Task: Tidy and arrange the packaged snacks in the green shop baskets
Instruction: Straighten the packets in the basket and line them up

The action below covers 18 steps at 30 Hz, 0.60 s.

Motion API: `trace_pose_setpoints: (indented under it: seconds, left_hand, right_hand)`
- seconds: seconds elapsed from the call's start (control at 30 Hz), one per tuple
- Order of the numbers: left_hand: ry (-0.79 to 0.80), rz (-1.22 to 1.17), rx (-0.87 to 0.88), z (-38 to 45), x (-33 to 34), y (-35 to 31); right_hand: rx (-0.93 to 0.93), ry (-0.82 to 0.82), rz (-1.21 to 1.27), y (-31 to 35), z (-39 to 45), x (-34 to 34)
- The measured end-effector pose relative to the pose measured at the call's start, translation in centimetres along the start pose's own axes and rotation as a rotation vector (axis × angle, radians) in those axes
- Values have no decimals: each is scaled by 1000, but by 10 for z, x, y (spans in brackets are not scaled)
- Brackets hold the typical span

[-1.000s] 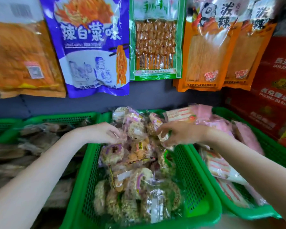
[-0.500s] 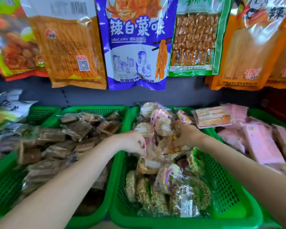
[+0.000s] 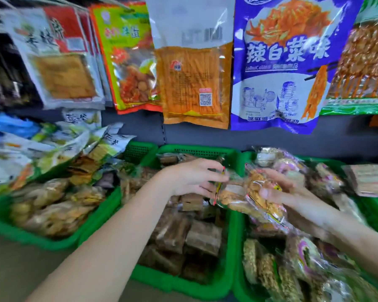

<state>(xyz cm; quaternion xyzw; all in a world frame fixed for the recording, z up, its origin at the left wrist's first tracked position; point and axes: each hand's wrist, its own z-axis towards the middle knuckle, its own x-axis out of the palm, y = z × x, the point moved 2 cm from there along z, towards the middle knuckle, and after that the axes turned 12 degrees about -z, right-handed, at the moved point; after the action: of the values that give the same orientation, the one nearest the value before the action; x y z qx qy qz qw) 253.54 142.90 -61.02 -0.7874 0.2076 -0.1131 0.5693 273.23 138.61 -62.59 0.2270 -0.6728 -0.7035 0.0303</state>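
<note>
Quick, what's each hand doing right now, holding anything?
Left hand: pinches the edge of a clear snack packet.
Right hand: holds a second clear packet of golden snacks, fingers curled under it.

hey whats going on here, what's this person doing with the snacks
A person is sorting packaged snacks in green baskets on a shop shelf. Both hands hold clear-wrapped golden snack packs above the rim between two baskets: the left hand pinches one end, the right hand grips the other. The middle basket holds brown bars; the right basket holds round cakes. The frame is blurred.
</note>
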Motion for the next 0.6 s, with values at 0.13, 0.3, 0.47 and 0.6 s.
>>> trace_pose_setpoints:
  seconds: [0.13, 0.3, 0.47, 0.6]
  left_hand:
    - [-314, -101, 163, -31, -59, 0]
    - [-731, 488, 142, -63, -146, 32]
    - [-606, 773, -250, -108, -212, 94]
    - [-591, 713, -238, -126, -233, 111]
  right_hand:
    - [-49, -50, 23, 9, 41, 51]
    - [-120, -57, -14, 28, 84, 122]
    - [-146, -242, -216, 51, 167, 194]
    - [-139, -223, -287, 72, 216, 252]
